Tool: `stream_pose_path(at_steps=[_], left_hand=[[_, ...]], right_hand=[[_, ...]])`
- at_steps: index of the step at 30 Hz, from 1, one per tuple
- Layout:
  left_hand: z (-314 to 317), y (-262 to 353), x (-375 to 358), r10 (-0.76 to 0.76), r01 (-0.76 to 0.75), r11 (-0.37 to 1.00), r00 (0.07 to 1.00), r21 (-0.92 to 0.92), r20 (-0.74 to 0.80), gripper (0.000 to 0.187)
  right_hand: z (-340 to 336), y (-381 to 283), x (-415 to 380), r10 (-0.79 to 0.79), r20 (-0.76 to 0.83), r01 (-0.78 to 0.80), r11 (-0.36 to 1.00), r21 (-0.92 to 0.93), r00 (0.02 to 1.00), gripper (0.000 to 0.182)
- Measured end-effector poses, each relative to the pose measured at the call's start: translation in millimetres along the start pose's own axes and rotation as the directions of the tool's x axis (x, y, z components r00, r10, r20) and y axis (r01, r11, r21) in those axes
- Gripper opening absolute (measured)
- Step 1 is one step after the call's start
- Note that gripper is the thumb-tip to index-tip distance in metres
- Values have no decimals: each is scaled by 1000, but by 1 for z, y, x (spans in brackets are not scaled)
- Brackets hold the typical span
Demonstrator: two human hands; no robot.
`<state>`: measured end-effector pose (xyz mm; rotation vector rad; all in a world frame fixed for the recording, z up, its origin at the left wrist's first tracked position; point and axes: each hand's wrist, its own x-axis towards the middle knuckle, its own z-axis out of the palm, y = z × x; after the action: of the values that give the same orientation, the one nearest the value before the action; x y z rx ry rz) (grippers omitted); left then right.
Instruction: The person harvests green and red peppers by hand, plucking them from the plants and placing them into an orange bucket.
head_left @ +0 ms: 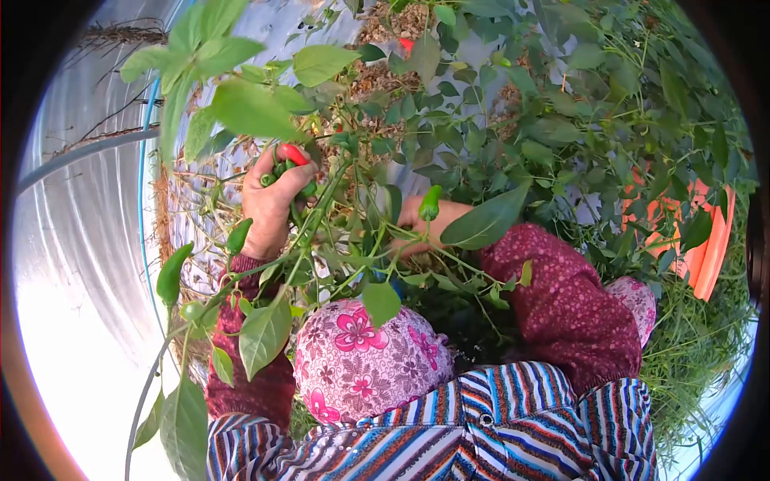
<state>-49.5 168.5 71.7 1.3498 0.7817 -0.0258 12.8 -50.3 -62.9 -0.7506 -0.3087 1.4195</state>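
Left hand (pixel 269 204): closed round red pepper (pixel 293 153) and green ones, ten o'clock. Right hand (pixel 421 220): leaf-hidden, grip unclear, beside green pepper (pixel 430 203). Best practice, probably: snap at stalk, steady the plant (pixel 481 112).

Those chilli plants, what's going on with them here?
A person is working among leafy chilli plants. The left hand is closed around several small peppers, one red and the rest green. The right hand reaches into the foliage beside a green pepper on the plant; leaves hide its fingers. An orange container sits behind the plants on the right.
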Motion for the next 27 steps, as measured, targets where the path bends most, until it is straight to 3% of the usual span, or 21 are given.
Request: stream_pose_path(at_steps=[1, 4, 7, 8, 9, 10, 11, 12, 13, 14, 16, 18, 19, 20, 21, 22, 23, 24, 25, 26, 27], left_hand=[[-1, 1, -1, -22, 23, 999, 1000, 23, -18, 13], [-6, 1, 1, -17, 17, 1000, 1000, 7, -26, 14], [-11, 0, -3, -38, 42, 993, 999, 108, -38, 20], [-17, -2, 0, 12, 21, 925, 996, 381, -84, 24], [-17, 0, 4, -15, 35, 827, 999, 561, -40, 28], [-13, 5, 6, -35, 21, 841, 999, 541, 16, 27], [-26, -7, 22, -68, 21, 818, 996, 575, 60, 26], [-33, -17, 35, 138, -229, 615, 973, 754, 183, 26], [-60, -28, 79, 154, -293, 530, 956, 796, 250, 29], [-75, -25, 86, -275, 113, 772, 947, 626, 168, 26], [-90, -62, 101, 57, -193, 672, 976, 715, 210, 20], [-99, -85, 109, 210, -325, 617, 946, 717, 248, 16], [-96, -75, 101, 235, -345, 629, 939, 697, 253, 15], [-98, -70, 95, 260, -365, 639, 931, 677, 257, 14], [-77, -45, 80, 110, -233, 662, 970, 712, 216, 15], [-67, -39, 75, 18, -156, 687, 980, 710, 197, 16], [-57, -33, 70, -74, -75, 702, 981, 708, 177, 17], [-47, -27, 64, -165, 7, 706, 974, 708, 155, 18], [-59, -45, 74, -116, -46, 721, 976, 692, 186, 21], [-75, -63, 85, -68, -93, 730, 976, 677, 207, 25], [-91, -83, 96, 103, -275, 582, 959, 766, 266, 34]], right_hand=[[21, -34, -5, 196, 95, -146, 911, -385, 976, 26], [23, -35, -15, 168, -61, -163, 708, -687, 984, 23], [-6, -14, -20, 292, -109, -310, 855, -415, 950, 32], [-15, -11, -20, 327, -100, -342, 880, -329, 940, 34], [-2, -43, -23, 342, -64, -315, 755, -576, 938, 35], [18, -75, -26, 412, -157, -402, 619, -675, 897, 38], [27, -103, -33, 386, -129, -366, 641, -674, 914, 36], [30, -132, -53, 360, -101, -330, 662, -672, 928, 35], [21, -150, -49, 314, -183, -350, 637, -687, 932, 35], [28, -180, -77, 238, -173, -292, 708, -643, 956, 32], [24, -211, -135, 29, -230, -169, 766, -621, 973, 26], [29, -247, -224, -244, -637, -232, 790, -568, 731, 32], [27, -253, -262, -382, -789, -223, 817, -532, 480, 32], [23, -266, -294, -554, -750, -12, 802, -597, 361, 30], [19, -279, -325, -700, -678, 175, 714, -678, 226, 29], [12, -287, -360, -729, -684, 213, 675, -706, 43, 29], [2, -295, -392, -710, -681, 90, 678, -730, -178, 30], [-16, -299, -430, -720, -615, -111, 674, -731, -323, 32], [-35, -298, -461, -717, -544, -230, 673, -703, -436, 34], [-45, -298, -478, -701, -536, -346, 705, -619, -469, 39], [-40, -298, -475, -647, -558, -417, 762, -495, -519, 45]])
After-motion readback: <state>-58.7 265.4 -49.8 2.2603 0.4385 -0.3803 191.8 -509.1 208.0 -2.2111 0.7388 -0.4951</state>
